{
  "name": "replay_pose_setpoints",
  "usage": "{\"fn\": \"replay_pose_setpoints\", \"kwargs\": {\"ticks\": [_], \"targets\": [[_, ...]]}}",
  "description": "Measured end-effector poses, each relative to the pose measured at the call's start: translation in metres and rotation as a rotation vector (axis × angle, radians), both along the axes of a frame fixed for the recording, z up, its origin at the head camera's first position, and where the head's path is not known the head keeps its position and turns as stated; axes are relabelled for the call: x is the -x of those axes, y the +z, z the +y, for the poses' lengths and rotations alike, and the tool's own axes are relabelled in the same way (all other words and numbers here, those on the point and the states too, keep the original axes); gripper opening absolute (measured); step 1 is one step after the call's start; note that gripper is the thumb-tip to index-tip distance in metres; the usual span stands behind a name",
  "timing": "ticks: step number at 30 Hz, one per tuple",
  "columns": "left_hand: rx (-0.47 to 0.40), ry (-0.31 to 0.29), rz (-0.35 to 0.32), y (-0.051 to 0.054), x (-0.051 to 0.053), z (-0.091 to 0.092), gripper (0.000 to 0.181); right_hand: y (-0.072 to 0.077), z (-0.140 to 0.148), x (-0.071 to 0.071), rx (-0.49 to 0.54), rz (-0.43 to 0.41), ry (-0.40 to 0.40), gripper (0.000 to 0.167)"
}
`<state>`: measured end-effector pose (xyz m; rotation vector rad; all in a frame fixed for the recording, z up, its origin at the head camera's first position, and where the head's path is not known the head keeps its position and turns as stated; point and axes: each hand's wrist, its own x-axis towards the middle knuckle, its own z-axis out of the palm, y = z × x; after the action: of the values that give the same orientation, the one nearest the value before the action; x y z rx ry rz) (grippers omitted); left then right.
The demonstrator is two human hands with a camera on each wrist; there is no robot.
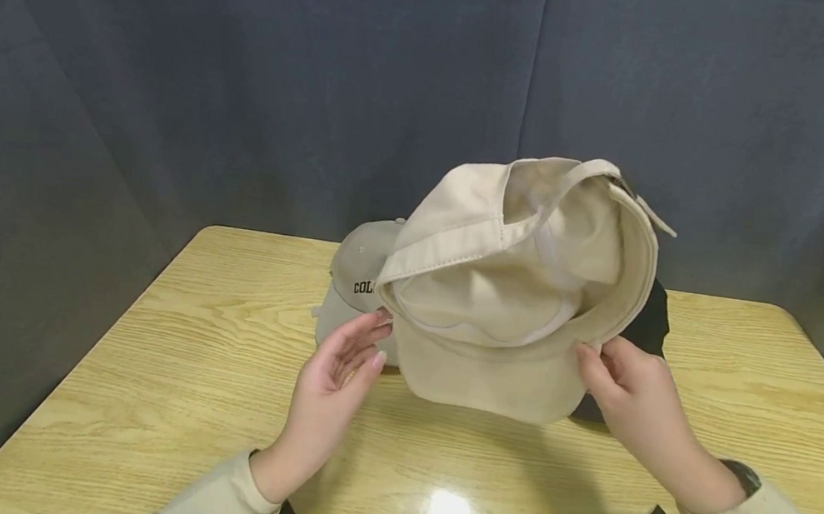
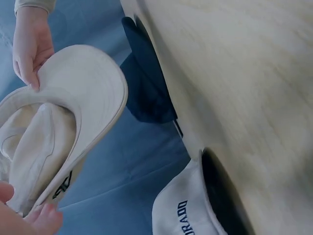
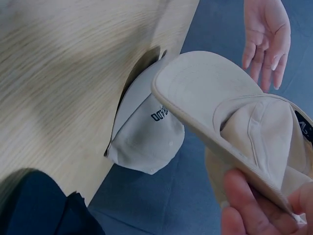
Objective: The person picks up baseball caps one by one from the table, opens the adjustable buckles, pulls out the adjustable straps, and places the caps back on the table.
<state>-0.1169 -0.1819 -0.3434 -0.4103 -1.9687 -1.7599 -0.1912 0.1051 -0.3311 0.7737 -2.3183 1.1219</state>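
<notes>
A beige baseball cap [image 1: 483,373] is held up above the table, its hollow inside and back strap facing me and its brim pointing down. My right hand [image 1: 642,398] pinches the cap between thumb and fingers where brim meets crown on the right; the right wrist view shows the thumb and fingers [image 3: 244,200] on that edge. By the cap's left side is my left hand [image 1: 330,391], palm toward the cap. Its fingers look extended in the right wrist view, loosely bent in the head view. Whether its fingertips touch the fabric is unclear.
Behind the beige cap, a grey cap [image 1: 362,264] with dark lettering sits on the wooden table [image 1: 222,338], partly hidden. A black cap [image 1: 652,320] sits at the right, mostly covered. A dark cloth [image 1: 400,80] hangs behind the table.
</notes>
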Motion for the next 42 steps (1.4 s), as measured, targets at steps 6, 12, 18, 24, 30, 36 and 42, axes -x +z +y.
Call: {"fn": "replay_pose_setpoints", "kwargs": {"ticks": [6, 12, 18, 24, 30, 36, 42], "targets": [[0.111, 0.095, 0.208, 0.002, 0.004, 0.0, 0.043, 0.001, 0.005, -0.001, -0.027, 0.024, -0.006, 0.023], [0.21, 0.105, 0.329, 0.01, 0.008, 0.001, 0.051, 0.002, 0.01, -0.003, -0.06, 0.032, -0.022, 0.013], [0.321, 0.117, 0.428, 0.019, 0.014, 0.005, 0.049, 0.002, 0.012, -0.002, -0.086, 0.114, -0.024, 0.017], [0.35, 0.075, 0.527, 0.03, 0.021, 0.011, 0.041, 0.001, 0.013, -0.002, -0.121, 0.157, -0.035, 0.02], [0.313, 0.013, 0.525, 0.043, 0.022, 0.021, 0.041, 0.0, 0.014, -0.001, -0.152, 0.246, -0.02, 0.018], [0.306, -0.007, 0.564, 0.057, 0.023, 0.031, 0.045, -0.002, 0.014, 0.001, -0.162, 0.337, -0.013, 0.04], [0.336, -0.008, 0.577, 0.063, 0.024, 0.036, 0.042, -0.002, 0.013, 0.001, -0.189, 0.435, -0.034, 0.05]]}}
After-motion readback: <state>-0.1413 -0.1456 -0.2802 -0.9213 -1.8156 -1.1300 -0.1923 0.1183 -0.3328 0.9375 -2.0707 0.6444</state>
